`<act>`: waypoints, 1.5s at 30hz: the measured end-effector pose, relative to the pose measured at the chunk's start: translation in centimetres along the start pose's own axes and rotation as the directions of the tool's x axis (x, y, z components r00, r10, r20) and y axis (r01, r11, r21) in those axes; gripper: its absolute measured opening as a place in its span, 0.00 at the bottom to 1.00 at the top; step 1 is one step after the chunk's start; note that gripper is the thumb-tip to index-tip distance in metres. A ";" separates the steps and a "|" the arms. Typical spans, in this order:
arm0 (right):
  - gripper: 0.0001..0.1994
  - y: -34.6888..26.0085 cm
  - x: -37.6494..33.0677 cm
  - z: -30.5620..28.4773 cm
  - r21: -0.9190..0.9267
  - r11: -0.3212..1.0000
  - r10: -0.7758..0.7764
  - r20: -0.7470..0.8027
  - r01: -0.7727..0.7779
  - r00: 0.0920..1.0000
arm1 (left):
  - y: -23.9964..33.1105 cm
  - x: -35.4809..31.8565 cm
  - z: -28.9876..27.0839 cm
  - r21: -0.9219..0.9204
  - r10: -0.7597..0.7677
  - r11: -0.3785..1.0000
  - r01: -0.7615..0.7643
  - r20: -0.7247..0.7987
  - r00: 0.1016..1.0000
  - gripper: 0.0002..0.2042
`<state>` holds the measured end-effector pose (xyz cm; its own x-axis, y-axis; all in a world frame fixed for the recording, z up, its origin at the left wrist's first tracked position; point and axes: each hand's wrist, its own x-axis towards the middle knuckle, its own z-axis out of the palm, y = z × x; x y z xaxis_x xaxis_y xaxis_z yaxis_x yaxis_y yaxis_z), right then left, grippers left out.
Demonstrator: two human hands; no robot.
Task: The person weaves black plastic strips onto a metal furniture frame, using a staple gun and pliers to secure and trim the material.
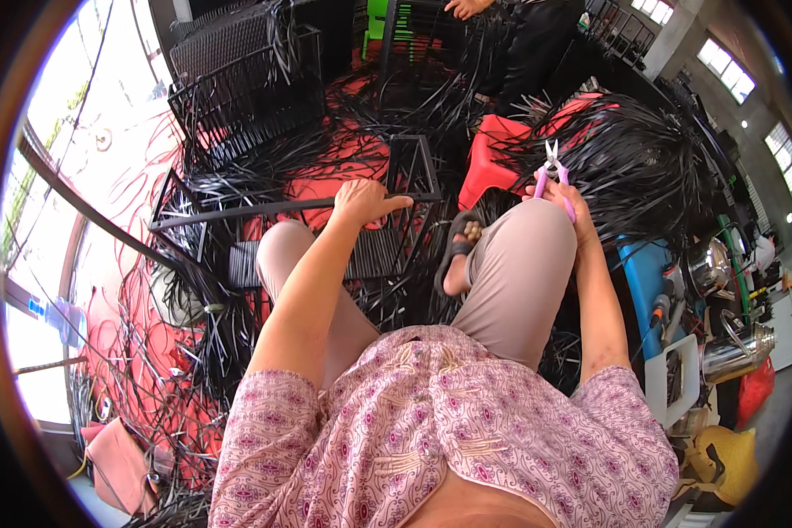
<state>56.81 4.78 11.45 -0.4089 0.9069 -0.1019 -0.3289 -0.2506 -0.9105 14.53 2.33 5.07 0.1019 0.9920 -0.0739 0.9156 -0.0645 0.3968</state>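
My left hand [361,203] lies over the top bar of a black chair-like frame [273,209], fingers curled round it and thumb stretched along it to the right. Dark woven strips [374,253] fill a panel low on this frame, between my knees. In my right hand [578,204], beside my right knee, is a pair of snips [550,163] with purple handles. Their silver blades point away from me and stand slightly apart, touching nothing. Some of the right-hand fingers are hidden behind the knee and handles.
Loose black strips [642,167] lie heaped at the right, partly over a red plastic stool [493,163]. Black woven furniture [246,97] stands far left. Another person [537,44] is at the back. A blue surface [644,290] and metal pots [739,352] are at my right.
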 end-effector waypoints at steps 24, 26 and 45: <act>0.32 10.0 28.3 -16.1 -0.736 0.677 -0.490 -0.434 0.016 0.756 | 2.3 5.5 -1.4 0.244 0.072 0.968 -0.057 -0.051 0.996 0.35; 0.43 8.8 32.0 -17.6 -0.738 0.649 -0.294 -0.466 -0.183 0.834 | 1.9 5.6 -1.5 0.205 0.088 0.976 -0.078 -0.043 0.995 0.35; 0.48 0.4 3.6 -8.5 -0.547 0.801 -0.586 -0.632 0.245 0.507 | -1.1 5.0 1.4 0.331 0.186 0.934 -0.131 -0.142 0.972 0.30</act>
<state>62.46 10.82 7.30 0.5231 0.8210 0.2290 0.1018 0.2066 -0.9731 14.58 7.25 2.95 0.2145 0.9678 0.1315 0.9711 -0.2258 0.0774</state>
